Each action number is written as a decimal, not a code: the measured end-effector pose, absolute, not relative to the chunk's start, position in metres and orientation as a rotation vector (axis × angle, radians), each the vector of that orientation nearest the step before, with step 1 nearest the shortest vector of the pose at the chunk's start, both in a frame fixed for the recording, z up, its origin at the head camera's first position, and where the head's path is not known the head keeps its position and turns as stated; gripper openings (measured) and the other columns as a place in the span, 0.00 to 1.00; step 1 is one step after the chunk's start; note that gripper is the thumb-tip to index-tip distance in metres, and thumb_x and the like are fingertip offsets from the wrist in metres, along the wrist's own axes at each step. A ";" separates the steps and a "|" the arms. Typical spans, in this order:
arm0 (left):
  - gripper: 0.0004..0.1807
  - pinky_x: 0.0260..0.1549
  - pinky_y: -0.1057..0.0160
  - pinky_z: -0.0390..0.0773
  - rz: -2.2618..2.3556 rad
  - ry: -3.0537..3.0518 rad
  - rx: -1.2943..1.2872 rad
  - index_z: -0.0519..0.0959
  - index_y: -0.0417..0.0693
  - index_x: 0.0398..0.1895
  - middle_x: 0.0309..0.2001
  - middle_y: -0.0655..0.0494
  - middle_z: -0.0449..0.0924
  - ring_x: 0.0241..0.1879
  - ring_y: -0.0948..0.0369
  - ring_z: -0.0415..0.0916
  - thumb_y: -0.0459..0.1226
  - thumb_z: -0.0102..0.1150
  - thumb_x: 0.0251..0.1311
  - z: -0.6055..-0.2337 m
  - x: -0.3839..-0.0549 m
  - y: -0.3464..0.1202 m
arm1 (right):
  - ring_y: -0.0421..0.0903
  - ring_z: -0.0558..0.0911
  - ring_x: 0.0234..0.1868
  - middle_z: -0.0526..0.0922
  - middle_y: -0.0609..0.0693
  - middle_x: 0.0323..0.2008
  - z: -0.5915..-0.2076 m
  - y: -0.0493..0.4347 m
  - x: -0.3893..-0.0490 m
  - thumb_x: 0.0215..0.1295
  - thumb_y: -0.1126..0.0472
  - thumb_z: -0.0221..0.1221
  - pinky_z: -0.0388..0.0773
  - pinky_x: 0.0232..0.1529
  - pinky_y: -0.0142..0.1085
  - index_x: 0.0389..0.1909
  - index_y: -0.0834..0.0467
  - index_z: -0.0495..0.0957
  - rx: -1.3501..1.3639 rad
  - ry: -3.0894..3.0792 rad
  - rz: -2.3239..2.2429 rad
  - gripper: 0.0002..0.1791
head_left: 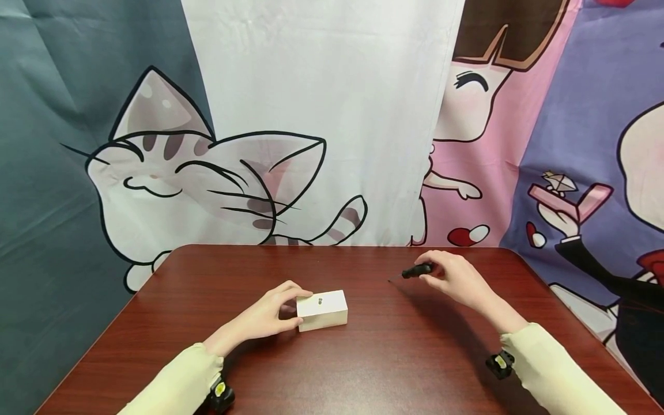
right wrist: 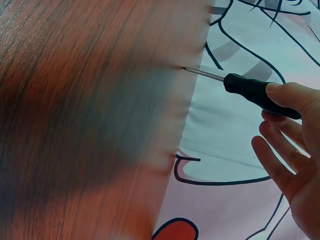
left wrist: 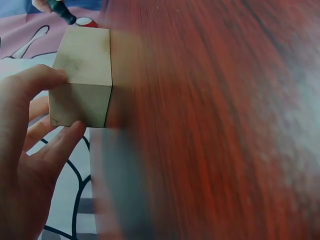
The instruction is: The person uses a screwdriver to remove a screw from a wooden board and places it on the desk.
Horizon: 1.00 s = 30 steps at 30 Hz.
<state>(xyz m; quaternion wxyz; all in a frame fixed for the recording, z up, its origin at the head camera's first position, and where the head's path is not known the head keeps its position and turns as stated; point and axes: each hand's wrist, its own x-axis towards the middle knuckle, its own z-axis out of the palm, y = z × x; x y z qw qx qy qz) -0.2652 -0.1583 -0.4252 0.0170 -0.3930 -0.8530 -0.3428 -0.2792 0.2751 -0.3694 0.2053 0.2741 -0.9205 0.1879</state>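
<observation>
My left hand grips a pale, white rectangular block at its left end, thumb on the near side and fingers on the far side. Two small dark specks show close together on its top face. In the left wrist view the block has plain, slightly smudged sides. To the right, my right hand pinches the black handle of a screwdriver between thumb and index finger, the other fingers spread below. Its thin metal shaft points left and down, tip close over the tabletop and apart from the block.
Both hands work over a glossy reddish-brown wooden table with rounded far corners. Behind its far edge hangs a cartoon-printed cloth. A black wrist device sits at the right cuff, another at the left.
</observation>
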 end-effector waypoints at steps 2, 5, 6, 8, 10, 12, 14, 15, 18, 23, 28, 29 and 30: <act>0.27 0.47 0.60 0.85 -1.069 -2.648 -1.233 0.75 0.48 0.63 0.54 0.53 0.74 0.50 0.58 0.79 0.33 0.67 0.59 -0.425 -0.265 -0.156 | 0.35 0.82 0.29 0.85 0.41 0.32 -0.368 0.275 -0.279 0.54 0.64 0.71 0.80 0.34 0.34 0.44 0.49 0.80 0.763 -2.559 0.567 0.17; 0.27 0.47 0.61 0.85 -1.073 -2.643 -1.247 0.74 0.48 0.63 0.54 0.54 0.74 0.50 0.59 0.79 0.33 0.67 0.59 -0.425 -0.265 -0.151 | 0.34 0.82 0.28 0.85 0.40 0.31 -0.366 0.275 -0.279 0.54 0.65 0.71 0.80 0.32 0.33 0.43 0.49 0.81 0.763 -2.546 0.629 0.17; 0.27 0.48 0.61 0.85 -1.078 -2.647 -1.246 0.74 0.48 0.63 0.54 0.54 0.74 0.51 0.59 0.79 0.33 0.67 0.58 -0.424 -0.265 -0.150 | 0.33 0.82 0.28 0.85 0.40 0.30 -0.366 0.275 -0.279 0.54 0.65 0.71 0.80 0.32 0.33 0.43 0.50 0.81 0.762 -2.540 0.647 0.16; 0.27 0.48 0.62 0.84 -1.078 -2.652 -1.245 0.75 0.49 0.63 0.54 0.55 0.74 0.51 0.60 0.79 0.33 0.67 0.58 -0.424 -0.264 -0.148 | 0.33 0.81 0.27 0.84 0.39 0.30 -0.365 0.275 -0.278 0.54 0.65 0.72 0.81 0.31 0.33 0.43 0.49 0.81 0.752 -2.527 0.681 0.17; 0.27 0.49 0.64 0.84 -1.095 -2.659 -1.243 0.75 0.49 0.63 0.54 0.56 0.74 0.52 0.60 0.78 0.33 0.66 0.58 -0.424 -0.264 -0.145 | 0.32 0.82 0.27 0.84 0.39 0.30 -0.364 0.274 -0.278 0.54 0.64 0.72 0.81 0.32 0.33 0.43 0.48 0.81 0.733 -2.511 0.711 0.17; 0.27 0.49 0.65 0.83 -1.120 -2.659 -1.247 0.75 0.49 0.63 0.54 0.55 0.74 0.54 0.59 0.78 0.33 0.66 0.58 -0.424 -0.264 -0.142 | 0.32 0.83 0.28 0.85 0.40 0.31 -0.363 0.273 -0.278 0.54 0.63 0.72 0.81 0.33 0.30 0.44 0.48 0.82 0.698 -2.497 0.766 0.16; 0.27 0.49 0.66 0.83 -1.154 -2.655 -1.256 0.75 0.49 0.63 0.55 0.54 0.74 0.55 0.58 0.77 0.32 0.65 0.59 -0.424 -0.264 -0.139 | 0.32 0.85 0.30 0.85 0.42 0.33 -0.362 0.272 -0.277 0.56 0.62 0.71 0.81 0.34 0.27 0.44 0.49 0.82 0.663 -2.487 0.853 0.15; 0.27 0.49 0.66 0.83 -1.179 -2.655 -1.259 0.74 0.49 0.63 0.55 0.53 0.74 0.55 0.57 0.77 0.32 0.65 0.59 -0.425 -0.264 -0.138 | 0.31 0.85 0.32 0.85 0.44 0.34 -0.361 0.272 -0.276 0.57 0.61 0.71 0.80 0.35 0.25 0.45 0.49 0.82 0.648 -2.483 0.897 0.15; 0.27 0.49 0.65 0.83 -1.227 -2.651 -1.262 0.74 0.48 0.63 0.55 0.51 0.73 0.55 0.55 0.77 0.31 0.64 0.59 -0.427 -0.264 -0.134 | 0.33 0.87 0.33 0.85 0.49 0.36 -0.359 0.270 -0.275 0.59 0.59 0.69 0.81 0.35 0.25 0.46 0.51 0.82 0.606 -2.473 1.076 0.14; 0.27 0.50 0.66 0.82 -1.275 -2.641 -1.271 0.74 0.47 0.63 0.55 0.50 0.73 0.55 0.55 0.77 0.30 0.65 0.59 -0.428 -0.263 -0.126 | 0.37 0.88 0.33 0.86 0.55 0.39 -0.355 0.267 -0.273 0.62 0.61 0.67 0.86 0.37 0.31 0.50 0.57 0.80 0.615 -2.433 1.357 0.15; 0.26 0.51 0.69 0.81 -1.265 -2.637 -1.289 0.74 0.47 0.63 0.56 0.50 0.74 0.56 0.55 0.77 0.34 0.66 0.61 -0.427 -0.262 -0.117 | 0.42 0.89 0.35 0.85 0.46 0.44 -0.349 0.260 -0.271 0.64 0.62 0.65 0.86 0.43 0.40 0.54 0.62 0.78 0.667 -2.375 1.569 0.18; 0.25 0.51 0.69 0.81 -1.268 -2.639 -1.289 0.74 0.47 0.63 0.57 0.50 0.74 0.56 0.55 0.78 0.35 0.65 0.62 -0.427 -0.261 -0.116 | 0.43 0.90 0.35 0.85 0.44 0.44 -0.347 0.259 -0.270 0.65 0.62 0.64 0.86 0.44 0.41 0.55 0.63 0.77 0.675 -2.367 1.599 0.19; 0.25 0.51 0.69 0.81 -1.274 -2.645 -1.288 0.74 0.47 0.63 0.57 0.49 0.74 0.56 0.54 0.78 0.35 0.65 0.62 -0.427 -0.261 -0.114 | 0.44 0.90 0.35 0.85 0.43 0.43 -0.345 0.257 -0.270 0.65 0.62 0.64 0.86 0.44 0.40 0.55 0.63 0.77 0.675 -2.365 1.615 0.19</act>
